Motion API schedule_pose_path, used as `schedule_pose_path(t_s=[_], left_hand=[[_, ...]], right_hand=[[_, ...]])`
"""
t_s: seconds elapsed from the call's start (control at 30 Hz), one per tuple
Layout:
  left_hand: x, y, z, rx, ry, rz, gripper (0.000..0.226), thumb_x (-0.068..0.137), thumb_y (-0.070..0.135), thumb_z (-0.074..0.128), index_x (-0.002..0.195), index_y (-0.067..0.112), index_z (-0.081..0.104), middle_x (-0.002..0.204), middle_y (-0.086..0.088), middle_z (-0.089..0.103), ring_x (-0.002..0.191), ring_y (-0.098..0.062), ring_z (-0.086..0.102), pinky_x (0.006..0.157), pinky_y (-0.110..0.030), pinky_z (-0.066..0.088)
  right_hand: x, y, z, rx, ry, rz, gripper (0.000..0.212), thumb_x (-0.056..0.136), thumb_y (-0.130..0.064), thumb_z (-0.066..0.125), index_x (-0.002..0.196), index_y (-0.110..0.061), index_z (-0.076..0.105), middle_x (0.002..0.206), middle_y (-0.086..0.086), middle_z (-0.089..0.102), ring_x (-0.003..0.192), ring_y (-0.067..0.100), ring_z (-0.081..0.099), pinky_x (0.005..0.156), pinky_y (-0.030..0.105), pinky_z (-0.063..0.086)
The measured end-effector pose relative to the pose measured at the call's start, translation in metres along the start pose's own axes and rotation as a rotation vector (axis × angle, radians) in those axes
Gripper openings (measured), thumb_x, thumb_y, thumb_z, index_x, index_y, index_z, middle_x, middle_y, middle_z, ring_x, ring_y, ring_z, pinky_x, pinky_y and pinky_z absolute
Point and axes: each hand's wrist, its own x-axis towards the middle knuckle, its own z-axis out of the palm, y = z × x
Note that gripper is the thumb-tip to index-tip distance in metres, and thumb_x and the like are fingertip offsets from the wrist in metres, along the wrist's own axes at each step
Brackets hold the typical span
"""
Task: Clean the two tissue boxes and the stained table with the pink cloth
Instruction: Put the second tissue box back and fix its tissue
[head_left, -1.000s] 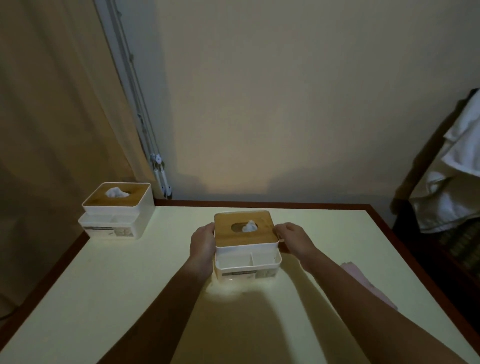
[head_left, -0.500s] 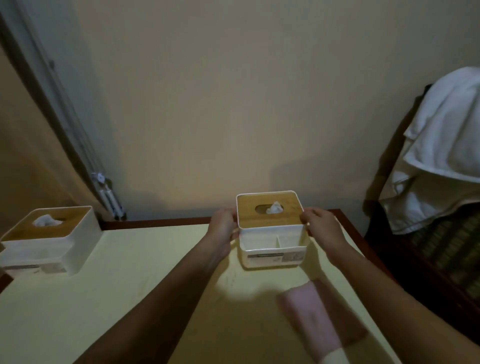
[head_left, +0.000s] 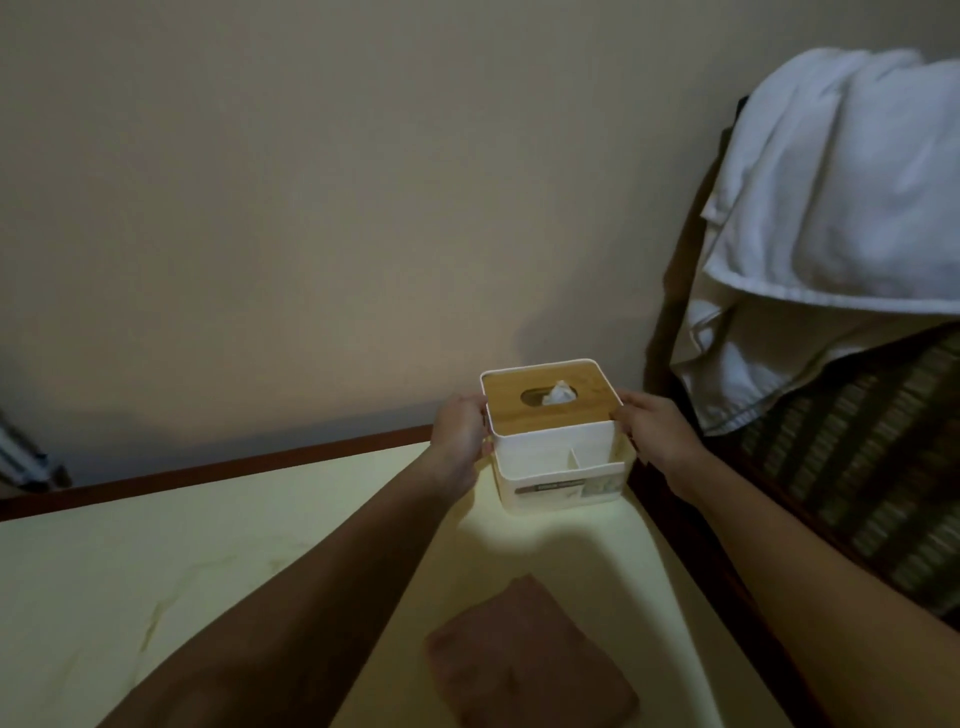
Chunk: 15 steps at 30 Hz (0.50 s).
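A white tissue box (head_left: 558, 467) with a wooden lid and a tissue poking out stands at the far right corner of the pale yellow table (head_left: 130, 571). My left hand (head_left: 460, 431) grips its left side and my right hand (head_left: 652, 434) grips its right side. The folded pink cloth (head_left: 524, 654) lies flat on the table nearer to me, between my forearms. Faint yellowish stain streaks (head_left: 156, 613) mark the table on the left. The second tissue box is out of view.
A dark wooden rim (head_left: 234, 467) edges the table along the wall and the right side. White towels (head_left: 831, 208) hang over a patterned fabric (head_left: 872, 457) just right of the table. A folded metal stand (head_left: 21, 457) leans at far left.
Both hands have carried the tissue box from the table's middle to its far right corner. The view swung right, so the other box has left the frame and the pink cloth shows fully.
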Motion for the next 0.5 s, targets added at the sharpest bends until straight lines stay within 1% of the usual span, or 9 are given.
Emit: schedule_pose_path(t_s=[0.07, 0.13, 0.2, 0.23, 0.27, 0.3, 0.37, 0.43, 0.5], left_hand=[[0.003, -0.004, 0.002, 0.028, 0.018, 0.025, 0.037, 0.093, 0.003, 0.036, 0.072, 0.012, 0.065, 0.048, 0.008, 0.055, 0.041, -0.004, 0.050, 0.043, -0.013, 0.042], [0.004, -0.006, 0.003, 0.035, 0.042, 0.033, 0.037, 0.096, 0.003, 0.037, 0.073, 0.011, 0.065, 0.056, 0.004, 0.060, 0.046, -0.007, 0.054, 0.047, -0.017, 0.045], [0.007, -0.005, 0.003, 0.052, 0.051, 0.023, 0.033, 0.096, 0.005, 0.039, 0.076, 0.009, 0.066, 0.067, -0.002, 0.061, 0.057, -0.012, 0.053, 0.056, -0.022, 0.047], [0.009, -0.005, 0.003, 0.068, 0.045, 0.019, 0.030, 0.094, 0.006, 0.041, 0.080, 0.009, 0.067, 0.070, -0.005, 0.059, 0.059, -0.014, 0.051, 0.056, -0.023, 0.046], [0.014, -0.005, 0.002, 0.086, 0.050, 0.019, 0.025, 0.093, 0.009, 0.044, 0.085, 0.010, 0.067, 0.073, -0.006, 0.059, 0.061, -0.015, 0.051, 0.055, -0.023, 0.046], [0.018, -0.006, 0.002, 0.110, 0.073, 0.021, 0.018, 0.093, 0.012, 0.047, 0.088, 0.012, 0.065, 0.077, -0.008, 0.060, 0.066, -0.017, 0.055, 0.056, -0.025, 0.046], [0.028, -0.007, 0.001, 0.204, 0.148, 0.045, 0.005, 0.090, 0.021, 0.055, 0.093, 0.017, 0.056, 0.097, -0.010, 0.065, 0.084, -0.024, 0.061, 0.065, -0.032, 0.048], [0.035, -0.009, 0.002, 0.350, 0.196, 0.136, 0.015, 0.087, 0.025, 0.060, 0.101, 0.021, 0.056, 0.113, -0.010, 0.060, 0.094, -0.025, 0.060, 0.075, -0.034, 0.048], [0.037, -0.008, 0.005, 0.554, 0.197, 0.272, 0.028, 0.091, 0.026, 0.062, 0.118, 0.021, 0.057, 0.124, -0.005, 0.049, 0.104, -0.022, 0.053, 0.090, -0.034, 0.047]], right_hand=[[0.004, 0.003, -0.001, 0.012, -0.018, 0.006, 0.028, 0.096, -0.007, 0.054, 0.108, -0.017, 0.078, 0.089, 0.004, 0.079, 0.082, 0.018, 0.074, 0.078, 0.035, 0.059], [0.006, 0.004, -0.002, -0.005, -0.022, 0.011, 0.028, 0.096, -0.008, 0.055, 0.097, -0.023, 0.079, 0.089, 0.002, 0.079, 0.090, 0.024, 0.075, 0.088, 0.043, 0.058], [0.008, 0.004, -0.003, -0.023, -0.021, 0.005, 0.029, 0.096, -0.009, 0.056, 0.087, -0.027, 0.077, 0.088, 0.001, 0.079, 0.093, 0.026, 0.074, 0.090, 0.046, 0.058], [0.009, 0.002, -0.003, -0.033, -0.022, -0.004, 0.028, 0.096, -0.010, 0.056, 0.087, -0.028, 0.076, 0.089, 0.001, 0.079, 0.093, 0.027, 0.074, 0.091, 0.046, 0.058], [0.009, 0.000, -0.003, -0.060, -0.024, -0.019, 0.025, 0.097, -0.012, 0.057, 0.093, -0.028, 0.076, 0.093, 0.000, 0.078, 0.094, 0.026, 0.073, 0.092, 0.045, 0.058], [0.011, 0.000, -0.003, -0.114, -0.017, -0.042, 0.022, 0.098, -0.015, 0.057, 0.104, -0.026, 0.075, 0.100, 0.000, 0.076, 0.096, 0.025, 0.072, 0.093, 0.042, 0.057], [0.015, -0.003, -0.003, -0.286, 0.047, -0.119, 0.031, 0.099, -0.022, 0.058, 0.128, -0.019, 0.066, 0.117, 0.005, 0.069, 0.107, 0.025, 0.066, 0.095, 0.037, 0.052], [0.020, -0.008, -0.001, -0.396, 0.095, -0.220, 0.032, 0.097, -0.028, 0.062, 0.128, -0.022, 0.064, 0.125, 0.007, 0.064, 0.112, 0.026, 0.062, 0.096, 0.044, 0.053], [0.026, -0.015, 0.003, -0.457, 0.054, -0.286, 0.028, 0.096, -0.033, 0.064, 0.123, -0.027, 0.064, 0.124, 0.004, 0.062, 0.109, 0.023, 0.062, 0.092, 0.049, 0.055]])
